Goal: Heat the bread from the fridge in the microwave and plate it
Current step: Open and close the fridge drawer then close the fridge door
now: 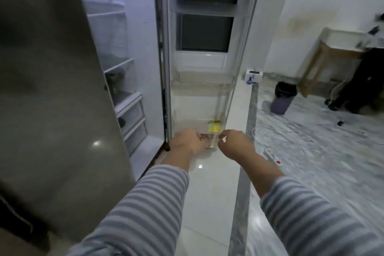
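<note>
The bread packet (210,141) is a clear wrap with brownish bread inside and a yellow label (214,126) at its top. It sits at the lowest shelf of the open fridge door (205,93). My left hand (188,141) has its fingers curled on the packet's left side. My right hand (233,144) pinches the wrap's right edge between thumb and forefinger. Both hands hide the packet's lower part. No microwave or plate is in view.
The closed grey fridge door (52,89) fills the left. Inside the fridge are white shelves and drawers (131,114). On the patterned floor to the right lie a power strip (273,157), a cable and a dark bin (283,97). A wooden table (324,52) stands against the far wall.
</note>
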`<action>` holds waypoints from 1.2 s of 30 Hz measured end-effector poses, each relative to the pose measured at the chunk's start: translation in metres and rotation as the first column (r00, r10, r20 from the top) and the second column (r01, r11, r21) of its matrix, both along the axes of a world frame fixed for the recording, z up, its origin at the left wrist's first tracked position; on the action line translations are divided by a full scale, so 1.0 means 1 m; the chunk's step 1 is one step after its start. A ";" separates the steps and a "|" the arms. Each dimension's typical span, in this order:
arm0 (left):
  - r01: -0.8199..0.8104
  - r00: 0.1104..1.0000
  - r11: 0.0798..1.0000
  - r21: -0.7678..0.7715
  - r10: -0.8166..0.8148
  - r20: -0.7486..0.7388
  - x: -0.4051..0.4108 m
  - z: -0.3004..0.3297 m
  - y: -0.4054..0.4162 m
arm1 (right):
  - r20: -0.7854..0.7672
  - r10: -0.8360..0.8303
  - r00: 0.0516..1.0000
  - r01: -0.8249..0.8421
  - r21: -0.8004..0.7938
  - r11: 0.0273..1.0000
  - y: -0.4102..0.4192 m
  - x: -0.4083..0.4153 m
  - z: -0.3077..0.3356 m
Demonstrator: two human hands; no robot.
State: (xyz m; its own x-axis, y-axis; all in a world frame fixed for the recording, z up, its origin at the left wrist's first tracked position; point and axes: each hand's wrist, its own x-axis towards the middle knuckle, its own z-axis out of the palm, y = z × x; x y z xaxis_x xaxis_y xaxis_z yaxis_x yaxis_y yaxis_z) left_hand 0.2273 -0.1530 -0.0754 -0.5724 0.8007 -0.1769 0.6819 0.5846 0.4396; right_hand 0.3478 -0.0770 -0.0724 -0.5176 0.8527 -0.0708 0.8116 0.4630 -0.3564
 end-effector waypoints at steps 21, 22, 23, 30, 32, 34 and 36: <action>0.175 0.975 0.971 0.164 -0.147 -0.168 -0.047 0.033 0.436 | -0.177 -0.252 0.951 0.264 0.049 0.963 0.404 -0.030 0.018; 0.165 0.974 0.966 0.201 -0.128 -0.186 -0.047 0.038 0.453 | -0.183 -0.230 0.956 0.245 0.064 0.967 0.423 -0.031 0.022; 0.156 0.971 0.957 0.244 -0.103 -0.215 -0.047 0.044 0.470 | -0.191 -0.201 0.961 0.220 0.084 0.972 0.442 -0.032 0.026; 0.103 0.885 0.798 0.594 0.199 -0.420 -0.051 0.097 0.562 | -0.243 0.111 0.964 -0.055 0.224 0.973 0.566 -0.052 0.086; 0.083 0.826 0.732 0.677 0.330 -0.458 -0.052 0.107 0.577 | -0.272 0.229 0.935 -0.146 0.295 0.944 0.593 -0.062 0.106; 0.074 0.744 0.688 0.722 0.445 -0.499 -0.051 0.115 0.587 | -0.305 0.349 0.886 -0.230 0.363 0.903 0.613 -0.071 0.123; 0.048 0.681 0.693 0.719 0.504 -0.532 -0.053 0.122 0.597 | -0.333 0.450 0.829 -0.305 0.406 0.862 0.629 -0.080 0.140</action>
State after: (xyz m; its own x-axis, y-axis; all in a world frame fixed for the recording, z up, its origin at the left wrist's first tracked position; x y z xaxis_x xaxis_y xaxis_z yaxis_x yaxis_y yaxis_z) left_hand 0.1744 0.4436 0.0468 -0.4803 0.3580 0.8008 0.8139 0.5223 0.2547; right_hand 0.2677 0.5522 0.0674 -0.7218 0.5185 0.4585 0.3639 0.8478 -0.3857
